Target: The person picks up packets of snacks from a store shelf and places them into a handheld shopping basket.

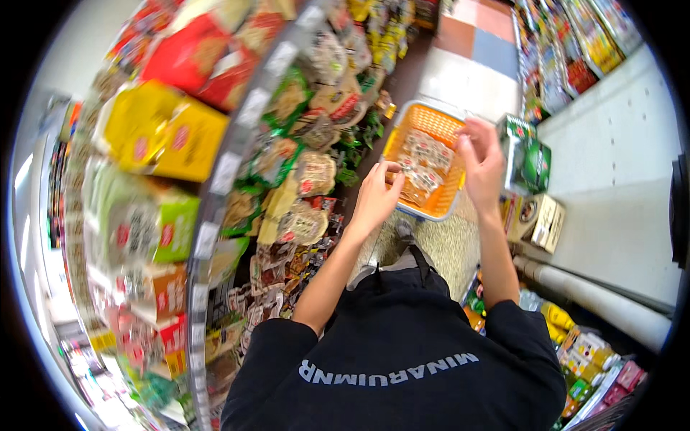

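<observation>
An orange plastic basket [429,115] with a grey rim is in front of me, low over the aisle floor. Inside it lie several clear plastic packets [423,175] with printed writing; their contents are hard to make out. My left hand [377,196] is over the basket's near left side, fingers curled and apart, holding nothing that I can see. On the opposite side, my right hand [481,156] hovers by the right rim with its fingers bent and nothing visible in them.
Shelves of packaged food [167,129] with a price-tag rail [223,167] rise close on my left. Hanging bags [312,172] line the lower racks. To the right are a green carton [531,159], a beige box [539,221], a white pipe [587,301] and bottled drinks [587,350]. Tiled floor [453,81] runs ahead.
</observation>
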Motion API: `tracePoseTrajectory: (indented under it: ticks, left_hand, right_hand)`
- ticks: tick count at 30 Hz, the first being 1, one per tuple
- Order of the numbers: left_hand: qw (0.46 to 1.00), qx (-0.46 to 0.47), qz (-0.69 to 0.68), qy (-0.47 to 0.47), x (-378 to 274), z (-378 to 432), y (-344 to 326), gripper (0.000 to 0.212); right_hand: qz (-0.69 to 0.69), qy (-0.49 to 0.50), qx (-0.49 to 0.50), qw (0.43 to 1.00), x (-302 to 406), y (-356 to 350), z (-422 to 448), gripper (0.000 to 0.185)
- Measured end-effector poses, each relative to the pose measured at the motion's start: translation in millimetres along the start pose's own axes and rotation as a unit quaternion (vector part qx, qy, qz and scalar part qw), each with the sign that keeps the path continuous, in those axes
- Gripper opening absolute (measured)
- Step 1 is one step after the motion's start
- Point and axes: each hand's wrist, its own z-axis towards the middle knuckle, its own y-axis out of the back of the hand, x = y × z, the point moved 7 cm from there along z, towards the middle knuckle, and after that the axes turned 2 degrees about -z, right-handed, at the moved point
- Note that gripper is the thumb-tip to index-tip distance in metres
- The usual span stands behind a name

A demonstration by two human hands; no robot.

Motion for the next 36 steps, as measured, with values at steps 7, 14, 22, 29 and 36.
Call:
tracePoseTrajectory:
  ticks: [7,14,22,29,36]
  left_hand:
    - [0.949,0.138,0.246,0.141,219.5,110.0,-157.2,0.039]
    - [0.901,0.072,0.341,0.258,325.9,124.4,-207.1,0.062]
    - [0.916,0.056,0.341,0.204,315.5,122.5,-218.6,0.057]
    - [0.906,-0.02,0.377,0.19,287.4,129.9,-203.1,0.044]
    - [0.992,-0.005,0.048,0.117,235.8,119.1,-157.8,0.022]
  right_hand:
    - [0.059,-0.246,-0.078,0.964,-183.3,36.6,-105.3,0.031]
    - [0.04,-0.302,-0.084,0.949,-202.9,44.0,-125.0,0.033]
    - [0.044,-0.318,-0.078,0.944,-212.8,43.1,-121.0,0.034]
    - [0.043,-0.32,-0.06,0.944,-212.5,43.9,-115.8,0.034]
    - [-0.006,-0.235,-0.01,0.972,-177.2,39.1,-81.8,0.035]
